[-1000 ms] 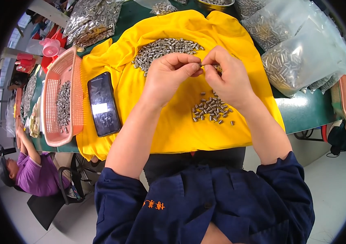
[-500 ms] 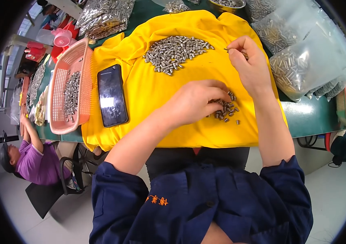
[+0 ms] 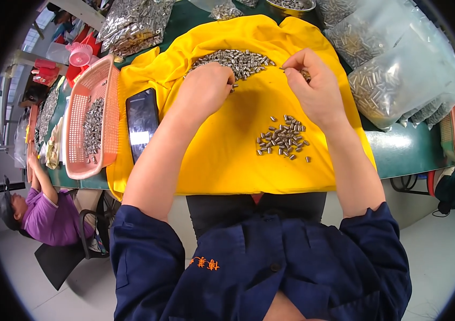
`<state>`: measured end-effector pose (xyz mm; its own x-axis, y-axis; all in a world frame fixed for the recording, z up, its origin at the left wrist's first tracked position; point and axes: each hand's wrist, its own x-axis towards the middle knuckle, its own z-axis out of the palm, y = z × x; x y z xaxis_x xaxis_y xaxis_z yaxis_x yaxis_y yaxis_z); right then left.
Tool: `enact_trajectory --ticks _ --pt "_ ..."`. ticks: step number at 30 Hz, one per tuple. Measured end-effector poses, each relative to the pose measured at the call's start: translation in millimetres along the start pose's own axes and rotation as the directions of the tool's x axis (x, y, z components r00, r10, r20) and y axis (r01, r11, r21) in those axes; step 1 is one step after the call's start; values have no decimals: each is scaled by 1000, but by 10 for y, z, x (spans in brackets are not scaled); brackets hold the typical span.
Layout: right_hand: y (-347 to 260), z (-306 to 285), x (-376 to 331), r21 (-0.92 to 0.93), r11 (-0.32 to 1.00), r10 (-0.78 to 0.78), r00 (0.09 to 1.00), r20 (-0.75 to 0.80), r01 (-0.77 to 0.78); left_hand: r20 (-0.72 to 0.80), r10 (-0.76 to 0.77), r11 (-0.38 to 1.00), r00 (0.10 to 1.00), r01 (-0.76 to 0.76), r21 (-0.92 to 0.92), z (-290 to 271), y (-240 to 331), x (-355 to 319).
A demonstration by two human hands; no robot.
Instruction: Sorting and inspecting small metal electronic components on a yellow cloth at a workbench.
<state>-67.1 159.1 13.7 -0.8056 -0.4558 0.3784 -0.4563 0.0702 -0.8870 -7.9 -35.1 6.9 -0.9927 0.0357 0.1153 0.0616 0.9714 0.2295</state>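
Note:
My left hand (image 3: 205, 92) reaches over the near left edge of the larger pile of small metal cylinders (image 3: 246, 61). Its fingers are curled together, and what they hold, if anything, is hidden; a few cylinders show beside the fingertips. To the right of that pile, my right hand (image 3: 315, 88) is raised with thumb and forefinger pinched on a tiny metal piece. More small cylinders (image 3: 306, 75) show inside its curled fingers. A smaller loose pile of metal cylinders (image 3: 285, 138) lies on the yellow cloth (image 3: 222, 166), nearer to me.
A dark phone (image 3: 143, 120) lies on the cloth's left. Beside it stands a pink plastic basket (image 3: 112, 115) with metal pieces. Clear bags of metal parts (image 3: 380, 88) crowd the right; another bag (image 3: 136, 27) and a metal bowl (image 3: 291, 6) are at the back. A person in purple (image 3: 56, 216) sits left.
My left hand has left the smaller pile and moved up and left to the larger one. The smaller pile is now uncovered and more spread. My right hand has shifted slightly left.

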Motion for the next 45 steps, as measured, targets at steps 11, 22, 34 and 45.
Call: enact_trajectory --ticks 11,22,34,45 --pt "-48 -24 -3 -13 1000 -11 1000 28 11 207 -187 479 960 274 -834 -115 136 11" --pt "-81 -13 -23 79 996 30 981 191 -46 210 -37 -341 977 185 -922 120 353 -84" --pt "-157 -13 -55 -101 995 6 971 238 19 137 -135 -135 981 118 -984 134 396 -95" --pt "-82 59 -93 -373 922 -4 968 250 100 -17 -223 524 975 105 -845 74 519 -95"
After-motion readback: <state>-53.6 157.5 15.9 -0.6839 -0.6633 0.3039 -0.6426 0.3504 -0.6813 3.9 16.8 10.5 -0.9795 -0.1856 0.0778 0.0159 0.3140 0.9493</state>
